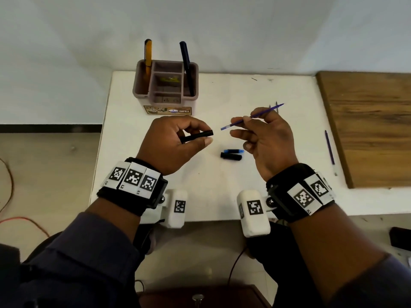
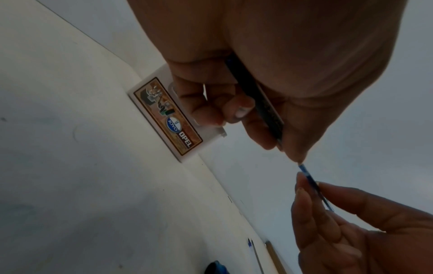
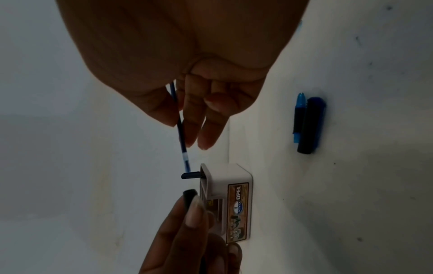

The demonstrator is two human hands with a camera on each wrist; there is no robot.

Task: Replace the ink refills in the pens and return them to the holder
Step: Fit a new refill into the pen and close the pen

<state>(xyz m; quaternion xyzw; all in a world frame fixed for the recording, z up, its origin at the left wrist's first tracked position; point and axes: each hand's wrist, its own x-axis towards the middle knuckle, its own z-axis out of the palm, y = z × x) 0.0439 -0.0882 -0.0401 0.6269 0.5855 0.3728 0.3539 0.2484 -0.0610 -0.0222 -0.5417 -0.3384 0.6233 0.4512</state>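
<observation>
My left hand (image 1: pixel 178 141) grips a black pen barrel (image 1: pixel 196 136) above the white table (image 1: pixel 222 192), its open end pointing right. My right hand (image 1: pixel 260 134) pinches a thin blue refill (image 1: pixel 253 116) between thumb and fingers, and the refill's lower tip points toward the barrel with a small gap between them. The wrist views show the barrel (image 2: pixel 257 100) and the refill (image 3: pixel 181 133) in those same grips. On the table between the hands lie a blue pen tip section (image 1: pixel 233 150) and a black cap (image 1: pixel 231 156). The pen holder (image 1: pixel 165 85) stands at the back.
A yellow pen (image 1: pixel 148 56) and a dark blue pen (image 1: pixel 186 65) stand in the holder. Another blue refill (image 1: pixel 330 152) lies at the right of the table beside a wooden board (image 1: pixel 369 125). More thin refills (image 1: pixel 276 106) lie behind my right hand.
</observation>
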